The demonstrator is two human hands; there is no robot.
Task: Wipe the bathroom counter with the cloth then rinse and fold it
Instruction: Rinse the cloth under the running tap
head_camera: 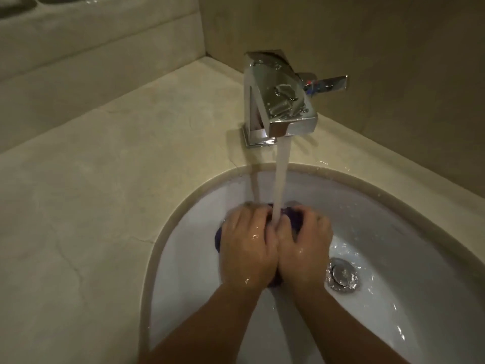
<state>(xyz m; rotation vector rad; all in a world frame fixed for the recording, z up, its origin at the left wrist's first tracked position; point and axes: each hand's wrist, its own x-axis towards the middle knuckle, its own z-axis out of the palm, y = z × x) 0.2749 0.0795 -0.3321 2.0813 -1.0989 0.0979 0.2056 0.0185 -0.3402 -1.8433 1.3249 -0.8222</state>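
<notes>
Both hands (pixel 275 243) bunch cloth (pixel 219 239) over sink (pixel 194 248), beige counter (pixel 105 179).

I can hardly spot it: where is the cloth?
The purple cloth is bunched between the left hand and right hand, under the tap's stream, over the sink.

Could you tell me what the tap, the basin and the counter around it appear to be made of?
Tap: polished chrome-plated metal, judging by mirror-like reflections and beaded droplets. Basin: glossy white glazed ceramic, probably; it is smooth with bright highlights. Counter: beige stone, marble or an imitation, with faint veins and a low sheen. The purple cloth held by both hands looks like soft fabric; its weave is hidden.
</notes>
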